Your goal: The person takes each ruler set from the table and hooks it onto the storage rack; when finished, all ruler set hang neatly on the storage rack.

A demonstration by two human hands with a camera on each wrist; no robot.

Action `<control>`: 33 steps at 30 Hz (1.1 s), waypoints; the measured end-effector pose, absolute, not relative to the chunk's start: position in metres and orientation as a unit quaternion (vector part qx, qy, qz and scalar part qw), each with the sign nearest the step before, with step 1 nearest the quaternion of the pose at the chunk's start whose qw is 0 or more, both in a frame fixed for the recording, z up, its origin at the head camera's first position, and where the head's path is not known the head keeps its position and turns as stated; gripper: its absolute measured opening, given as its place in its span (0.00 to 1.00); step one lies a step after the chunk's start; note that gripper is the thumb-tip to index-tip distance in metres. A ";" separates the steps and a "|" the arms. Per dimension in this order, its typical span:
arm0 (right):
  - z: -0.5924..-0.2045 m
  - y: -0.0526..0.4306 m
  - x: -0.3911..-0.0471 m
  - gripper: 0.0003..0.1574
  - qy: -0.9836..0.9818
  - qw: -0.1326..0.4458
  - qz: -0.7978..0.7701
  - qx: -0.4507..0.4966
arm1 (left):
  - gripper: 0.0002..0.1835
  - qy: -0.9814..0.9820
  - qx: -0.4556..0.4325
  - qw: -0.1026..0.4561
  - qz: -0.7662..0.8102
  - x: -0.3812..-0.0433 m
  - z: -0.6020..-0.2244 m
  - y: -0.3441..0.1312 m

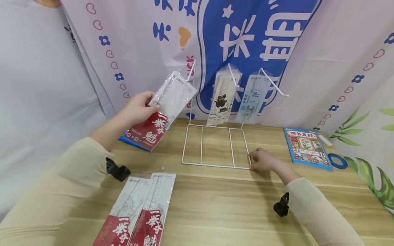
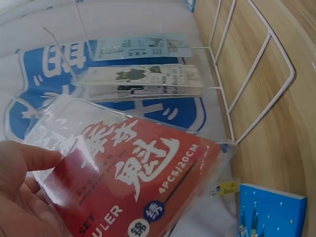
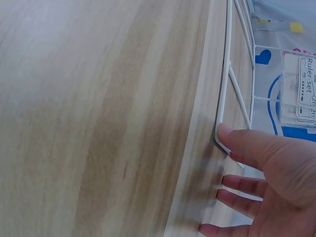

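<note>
My left hand (image 1: 140, 107) pinches a clear red-and-white ruler set packet (image 1: 176, 94), tilted, its upper end at the left hook of a white wire display rack (image 1: 216, 166). Whether the hook passes through the packet's hole I cannot tell. At the base's front right corner, my right hand (image 1: 264, 160) grips the wire; in the right wrist view the thumb (image 3: 247, 143) lies over that corner and the other fingers spread below. Cat-printed ruler set packets (image 1: 222, 99) hang from the middle hook, and a light blue ruler packet (image 1: 253, 97) from the right one.
Two more red-and-white ruler packets (image 1: 154, 205) lie at the table's front left, overlapping. A blue-edged book (image 1: 309, 147) and a blue tape roll (image 1: 337, 161) are on the right. Behind the left hand's packet lies a blue item (image 2: 271, 212). A printed cloth (image 1: 138, 51) hangs behind the rack.
</note>
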State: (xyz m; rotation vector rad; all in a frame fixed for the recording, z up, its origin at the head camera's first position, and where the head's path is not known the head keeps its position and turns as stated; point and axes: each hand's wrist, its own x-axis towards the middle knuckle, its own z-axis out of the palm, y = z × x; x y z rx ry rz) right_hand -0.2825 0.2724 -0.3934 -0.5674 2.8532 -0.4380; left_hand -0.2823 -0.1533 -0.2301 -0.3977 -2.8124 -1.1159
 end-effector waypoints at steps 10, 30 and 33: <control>-0.394 0.273 -0.283 0.34 0.967 0.083 -0.135 -0.201 | 0.19 -0.911 -0.081 0.076 -0.398 -0.331 -0.246 -0.122; -0.396 0.273 -0.281 0.32 0.971 0.070 -0.135 -0.183 | 0.18 -0.890 -0.035 0.080 -0.447 -0.388 -0.265 -0.094; -0.395 0.275 -0.282 0.32 0.972 0.069 -0.133 -0.179 | 0.17 -0.889 -0.036 0.070 -0.450 -0.394 -0.273 -0.091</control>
